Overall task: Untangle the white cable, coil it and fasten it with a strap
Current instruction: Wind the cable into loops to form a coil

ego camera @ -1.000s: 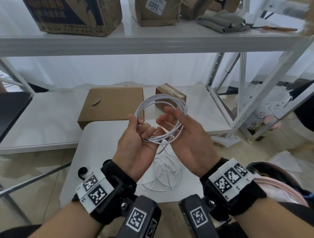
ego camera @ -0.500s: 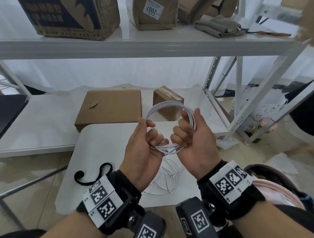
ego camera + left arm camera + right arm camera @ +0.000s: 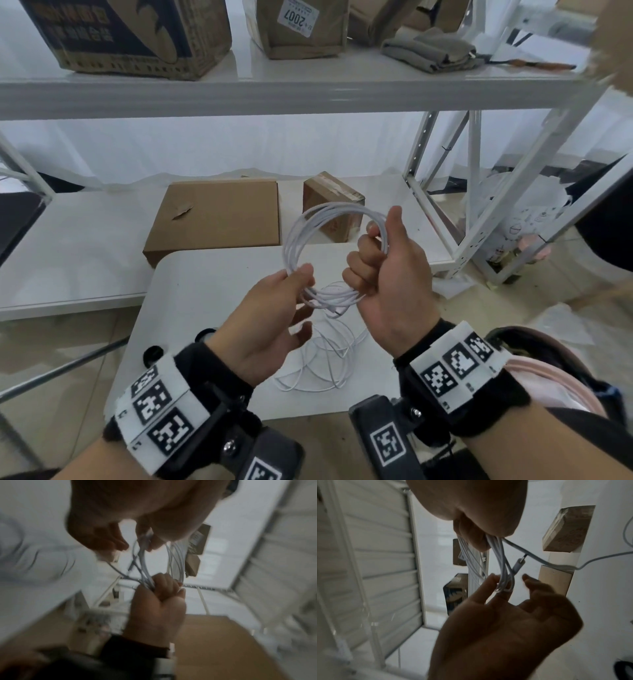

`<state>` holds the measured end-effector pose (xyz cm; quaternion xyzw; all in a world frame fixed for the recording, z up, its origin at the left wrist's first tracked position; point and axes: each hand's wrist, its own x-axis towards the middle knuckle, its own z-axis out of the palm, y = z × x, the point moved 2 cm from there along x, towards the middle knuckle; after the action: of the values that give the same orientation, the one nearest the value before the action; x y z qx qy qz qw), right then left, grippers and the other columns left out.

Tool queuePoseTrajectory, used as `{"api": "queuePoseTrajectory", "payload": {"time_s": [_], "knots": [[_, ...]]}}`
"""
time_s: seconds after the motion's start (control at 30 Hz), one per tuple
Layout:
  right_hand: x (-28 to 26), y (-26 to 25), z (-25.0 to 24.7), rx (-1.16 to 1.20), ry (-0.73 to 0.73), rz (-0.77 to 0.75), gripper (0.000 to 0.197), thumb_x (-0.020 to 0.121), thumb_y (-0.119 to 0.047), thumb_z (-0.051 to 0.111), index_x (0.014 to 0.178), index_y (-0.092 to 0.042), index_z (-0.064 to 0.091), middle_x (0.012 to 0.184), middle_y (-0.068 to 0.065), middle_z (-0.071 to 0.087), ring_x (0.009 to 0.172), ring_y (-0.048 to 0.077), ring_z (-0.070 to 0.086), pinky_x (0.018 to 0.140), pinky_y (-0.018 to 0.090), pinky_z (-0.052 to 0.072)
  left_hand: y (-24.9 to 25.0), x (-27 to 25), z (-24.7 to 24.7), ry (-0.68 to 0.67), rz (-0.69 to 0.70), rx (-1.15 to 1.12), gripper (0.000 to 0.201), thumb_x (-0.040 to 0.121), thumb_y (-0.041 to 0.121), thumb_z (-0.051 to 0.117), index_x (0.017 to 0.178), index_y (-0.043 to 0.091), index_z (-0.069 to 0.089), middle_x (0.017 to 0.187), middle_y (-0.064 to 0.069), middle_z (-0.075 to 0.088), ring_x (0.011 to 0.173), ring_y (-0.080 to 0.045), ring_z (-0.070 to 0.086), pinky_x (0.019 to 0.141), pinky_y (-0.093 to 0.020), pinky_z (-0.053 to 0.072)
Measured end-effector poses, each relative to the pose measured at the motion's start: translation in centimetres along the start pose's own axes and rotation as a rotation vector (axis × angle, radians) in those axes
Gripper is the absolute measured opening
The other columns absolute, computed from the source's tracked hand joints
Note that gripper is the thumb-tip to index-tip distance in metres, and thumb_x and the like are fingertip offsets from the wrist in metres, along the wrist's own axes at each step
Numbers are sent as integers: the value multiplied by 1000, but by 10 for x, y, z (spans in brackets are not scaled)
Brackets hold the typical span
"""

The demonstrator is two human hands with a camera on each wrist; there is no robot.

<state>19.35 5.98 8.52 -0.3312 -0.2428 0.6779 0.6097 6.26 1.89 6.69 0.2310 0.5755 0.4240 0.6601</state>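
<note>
I hold the white cable [image 3: 325,212] as a round coil of several loops above the small white table [image 3: 205,281]. My right hand [image 3: 366,260] grips the coil's right side in a fist, thumb up; the right wrist view shows the strands running through those fingers [image 3: 479,539]. My left hand [image 3: 303,277] pinches the coil's lower left between thumb and fingertips, its other fingers spread [image 3: 503,586]. A plug end [image 3: 519,563] dangles by the bundle. The uncoiled remainder [image 3: 325,363] hangs down and lies looped on the table. A black strap [image 3: 153,354] lies on the table, partly hidden by my left wrist.
A flat cardboard box [image 3: 219,216] and a small taped box [image 3: 330,205] sit on the low white shelf behind the table. White rack uprights [image 3: 442,219] stand to the right. The upper shelf [image 3: 274,92] carries boxes and a folded cloth overhead.
My right hand closed its fingers round the coil's right side. My left hand then let go of its full grip and now only pinches the lower left. The hands drew apart.
</note>
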Motion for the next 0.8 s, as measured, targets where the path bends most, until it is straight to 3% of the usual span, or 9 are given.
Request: {"api": "queuePoseTrajectory", "payload": {"time_s": [0.1, 0.2, 0.33, 0.43, 0.53, 0.63, 0.7, 0.77, 0.8], "knots": [[-9, 13, 6, -83, -58, -34, 39, 102, -44, 42, 73, -17, 41, 51, -5, 19, 41, 8, 14, 42, 23, 12, -11, 5, -9, 4, -226, -176, 19, 97, 29, 59, 85, 15, 57, 113, -12, 54, 109, -36, 53, 93, -49, 49], [-16, 27, 10, -140, -106, -57, 38, 99, -44, 46, 73, -18, 36, 51, -6, 21, 41, 9, 16, 42, 23, 15, -16, 5, -12, -23, -328, -378, 18, 101, 26, 53, 93, 10, 50, 129, -30, 44, 122, -59, 45, 106, -66, 38], [-21, 39, 12, -173, -97, -41, 40, 95, -43, 51, 69, -19, 30, 52, -5, 21, 43, 10, 17, 43, 23, 22, -15, 11, -17, 63, -188, -575, 18, 103, 12, 49, 85, 7, 45, 102, -18, 50, 89, -35, 61, 101, -53, 49], [-23, 43, 10, -194, -56, -2, 43, 103, -35, 45, 66, -18, 30, 54, -3, 21, 44, 12, 20, 46, 27, 29, -16, 18, -24, 70, -164, -602, 14, 102, 10, 47, 89, 4, 46, 106, -20, 53, 88, -29, 59, 89, -43, 53], [-24, 48, 6, -235, -25, 35, 43, 105, -35, 41, 68, -15, 34, 54, 0, 26, 44, 14, 31, 57, 34, 43, -15, 23, -29, 142, -88, -514, 12, 99, 4, 45, 87, 5, 47, 87, -14, 56, 66, -16, 50, 71, -32, 45], [-25, 53, 0, -309, -15, 105, 46, 105, -36, 42, 65, -13, 45, 54, 4, 44, 54, 21, 54, 80, 50, 52, -9, 23, -32, 196, 23, -392, 21, 96, 2, 44, 78, 11, 42, 64, -4, 42, 49, -11, 34, 55, -27, 30], [-24, 51, -5, -418, -42, 156, 44, 104, -35, 44, 68, -12, 54, 59, 6, 57, 68, 25, 65, 85, 44, 54, -4, 20, -35, 191, 41, -326, 17, 97, 5, 49, 84, 13, 43, 59, 0, 33, 45, -10, 30, 52, -26, 26], [-22, 47, -12, -535, -93, 219, 36, 103, -30, 50, 77, -7, 60, 68, 8, 65, 75, 25, 67, 80, 36, 55, 2, 17, -39, 171, 67, -213, 10, 96, 14, 61, 95, 7, 53, 56, 3, 32, 42, -9, 30, 52, -25, 26], [-20, 45, -15, -593, -113, 260, 31, 102, -27, 53, 83, -4, 62, 73, 10, 68, 77, 24, 67, 78, 33, 56, 5, 16, -41, 159, 91, -136, 24, 94, 23, 66, 100, 1, 59, 55, 5, 33, 42, -8, 31, 52, -24, 27]]}}
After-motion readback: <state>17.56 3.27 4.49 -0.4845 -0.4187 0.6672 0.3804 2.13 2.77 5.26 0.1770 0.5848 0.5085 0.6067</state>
